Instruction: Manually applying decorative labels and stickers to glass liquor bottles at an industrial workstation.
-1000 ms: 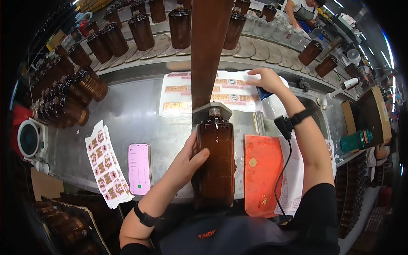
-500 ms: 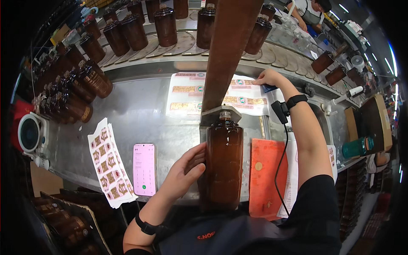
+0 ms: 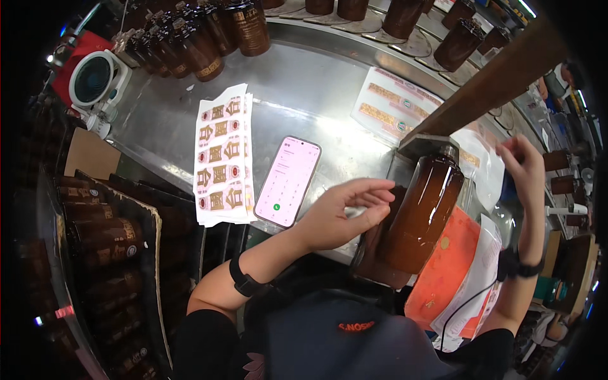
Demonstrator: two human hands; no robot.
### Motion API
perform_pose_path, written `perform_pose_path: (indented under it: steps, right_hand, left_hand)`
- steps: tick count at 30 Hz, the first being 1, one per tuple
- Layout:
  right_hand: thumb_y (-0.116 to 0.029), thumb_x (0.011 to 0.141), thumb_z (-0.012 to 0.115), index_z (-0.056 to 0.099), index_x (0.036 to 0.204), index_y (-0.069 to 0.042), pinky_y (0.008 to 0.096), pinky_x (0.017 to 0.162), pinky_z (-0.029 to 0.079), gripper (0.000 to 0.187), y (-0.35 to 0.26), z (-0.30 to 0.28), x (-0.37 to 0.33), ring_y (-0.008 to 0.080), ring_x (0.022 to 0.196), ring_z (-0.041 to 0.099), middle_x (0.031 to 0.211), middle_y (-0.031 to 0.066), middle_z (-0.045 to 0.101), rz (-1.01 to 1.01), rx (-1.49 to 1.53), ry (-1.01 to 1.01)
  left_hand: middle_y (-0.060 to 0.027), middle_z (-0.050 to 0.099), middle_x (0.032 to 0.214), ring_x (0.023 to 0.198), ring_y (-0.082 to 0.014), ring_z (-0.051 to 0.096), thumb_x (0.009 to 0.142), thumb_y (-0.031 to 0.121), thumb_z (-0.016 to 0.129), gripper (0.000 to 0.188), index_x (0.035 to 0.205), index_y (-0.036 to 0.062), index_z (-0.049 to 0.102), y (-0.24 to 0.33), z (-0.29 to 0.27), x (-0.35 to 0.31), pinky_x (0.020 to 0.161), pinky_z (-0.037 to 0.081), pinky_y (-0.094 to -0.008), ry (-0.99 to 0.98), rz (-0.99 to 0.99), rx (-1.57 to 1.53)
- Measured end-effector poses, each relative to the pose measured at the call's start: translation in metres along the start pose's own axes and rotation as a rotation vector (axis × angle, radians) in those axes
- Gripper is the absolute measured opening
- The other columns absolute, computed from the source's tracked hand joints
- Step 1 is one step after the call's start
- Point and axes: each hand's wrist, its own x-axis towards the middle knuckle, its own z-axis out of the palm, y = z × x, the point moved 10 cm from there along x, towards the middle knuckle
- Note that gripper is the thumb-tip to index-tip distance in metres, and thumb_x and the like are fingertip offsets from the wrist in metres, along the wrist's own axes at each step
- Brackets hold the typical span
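A large brown glass bottle lies tilted in front of me, its clear neck at a grey plate on the beam's end. My left hand is beside the bottle's left side, fingers stretched out and thumb apart, holding nothing. Past the bottle, my right hand is raised near the right edge of a white sheet with gold and pink labels. Its fingers are bent with the tips close together and slightly blurred; what they hold, if anything, cannot be made out.
A brown beam slants over the bench. Left lie a phone and gold-printed label sheets. An orange folder sits right of the bottle. Brown bottles stand at the back, others on a conveyor. A round white-rimmed device is far left.
My view has swung left, so the bench appears shifted and turned. My right hand has lifted and drawn back toward me from the label sheet. My left hand's fingers are more outstretched.
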Motion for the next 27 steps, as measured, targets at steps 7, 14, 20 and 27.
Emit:
perform_pose_path:
  steps: [7,14,20,27]
  right_hand:
    - [0.001,0.070,0.072,0.060,0.077,-0.002,0.0295,0.063,0.050,0.014,-0.146,-0.004,-0.123,0.0243,0.072,0.068,0.079,0.0091,0.068,-0.216,0.052,-0.287]
    - [-0.005,0.075,0.079,0.061,0.081,-0.006,0.0283,0.059,0.054,0.018,-0.171,-0.008,-0.165,0.0219,0.075,0.071,0.086,0.0095,0.070,-0.318,0.341,-0.473]
    - [-0.002,0.074,0.078,0.060,0.079,-0.005,0.0268,0.059,0.047,0.019,-0.117,-0.007,-0.186,0.0174,0.067,0.064,0.085,0.0139,0.070,-0.079,0.550,-0.356]
    - [-0.005,0.085,0.069,0.059,0.085,-0.005,0.0200,0.060,0.040,0.010,-0.008,0.052,-0.222,0.0067,0.068,0.055,0.079,0.0008,0.062,0.573,0.979,-0.014]
  left_hand:
    - [-0.0195,0.047,0.139,0.128,-0.0323,0.044,0.081,0.028,0.076,0.075,0.142,0.0009,0.043,0.130,0.073,0.004,0.106,0.034,-0.0411,-0.330,0.717,0.361]
    - [-0.0156,0.059,0.118,0.108,-0.0317,0.055,0.073,0.036,0.083,0.090,0.142,-0.0014,0.038,0.093,0.149,-0.016,0.095,0.044,-0.0401,-0.826,0.399,0.144]
    - [-0.0051,0.066,0.080,0.076,-0.0228,0.063,0.077,0.012,0.080,0.023,0.098,0.0056,0.072,0.065,0.105,-0.022,0.089,0.052,-0.0391,-0.632,0.075,0.280]
    - [-0.0045,0.066,0.084,0.082,-0.0135,0.060,0.084,0.004,0.073,0.006,0.083,0.0002,0.068,0.046,0.050,-0.012,0.081,0.048,-0.0300,-0.185,-0.100,0.376]
